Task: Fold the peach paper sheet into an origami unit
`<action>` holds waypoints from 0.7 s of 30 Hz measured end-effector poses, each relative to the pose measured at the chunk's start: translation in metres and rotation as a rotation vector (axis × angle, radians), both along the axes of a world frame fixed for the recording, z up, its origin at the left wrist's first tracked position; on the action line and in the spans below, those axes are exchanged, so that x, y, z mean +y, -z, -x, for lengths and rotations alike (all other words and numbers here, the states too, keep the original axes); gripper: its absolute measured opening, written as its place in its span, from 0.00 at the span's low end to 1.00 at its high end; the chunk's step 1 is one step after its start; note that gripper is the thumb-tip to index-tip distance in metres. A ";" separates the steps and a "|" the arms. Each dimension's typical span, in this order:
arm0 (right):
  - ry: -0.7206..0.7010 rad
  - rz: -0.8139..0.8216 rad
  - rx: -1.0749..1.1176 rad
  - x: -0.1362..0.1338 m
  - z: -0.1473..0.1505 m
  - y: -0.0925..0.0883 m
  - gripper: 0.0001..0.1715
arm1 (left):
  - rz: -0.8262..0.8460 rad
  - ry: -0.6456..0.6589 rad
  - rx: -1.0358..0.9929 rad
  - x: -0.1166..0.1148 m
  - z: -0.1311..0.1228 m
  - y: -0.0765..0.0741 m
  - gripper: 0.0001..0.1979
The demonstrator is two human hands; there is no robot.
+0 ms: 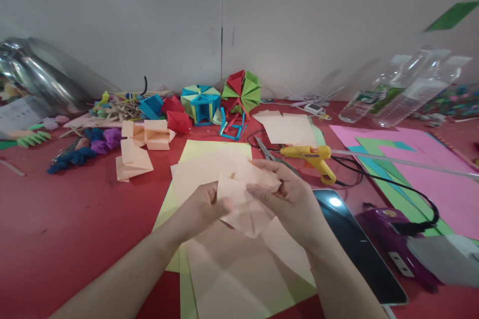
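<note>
A stack of sheets (232, 279) lies near the middle of the worktop (75, 239), the folded paper (245, 212) above it between the left hand (205, 207) and right hand (294, 199). To the stack's right lies a phone (352, 234), with a power strip (392, 239) farther right. Beyond the phone is a glue gun (310, 155); bottles (415, 94) are far right. Folded pieces (135, 158) sit far left of the stack, paper models (202, 104) behind it.

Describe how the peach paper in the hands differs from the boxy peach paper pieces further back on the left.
The held peach paper is gripped by the left hand and right hand, while the boxy peach paper pieces rest on the red table. The held peach paper looks flatter; the boxy peach paper pieces have open hollows. Both are peach-coloured and folded.
</note>
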State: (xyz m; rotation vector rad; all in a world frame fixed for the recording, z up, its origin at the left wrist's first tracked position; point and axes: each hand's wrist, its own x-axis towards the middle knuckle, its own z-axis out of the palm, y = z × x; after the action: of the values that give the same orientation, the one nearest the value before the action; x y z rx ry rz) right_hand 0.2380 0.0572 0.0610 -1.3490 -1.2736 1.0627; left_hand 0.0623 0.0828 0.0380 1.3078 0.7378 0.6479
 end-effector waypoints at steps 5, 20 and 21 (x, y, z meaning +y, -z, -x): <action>0.012 0.007 -0.013 0.000 -0.003 -0.002 0.21 | 0.058 0.108 -0.024 0.004 0.002 0.001 0.17; 0.044 0.038 0.098 0.000 -0.008 -0.010 0.21 | 0.188 0.312 -0.034 0.011 0.019 -0.009 0.15; 0.047 0.030 0.106 0.000 -0.007 -0.009 0.21 | 0.177 0.286 -0.114 0.010 0.017 -0.008 0.17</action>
State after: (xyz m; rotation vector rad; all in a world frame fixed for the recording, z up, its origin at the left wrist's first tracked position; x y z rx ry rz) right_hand 0.2451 0.0572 0.0702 -1.3213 -1.1473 1.1100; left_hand 0.0454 0.0931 0.0461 1.1745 0.4911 0.4123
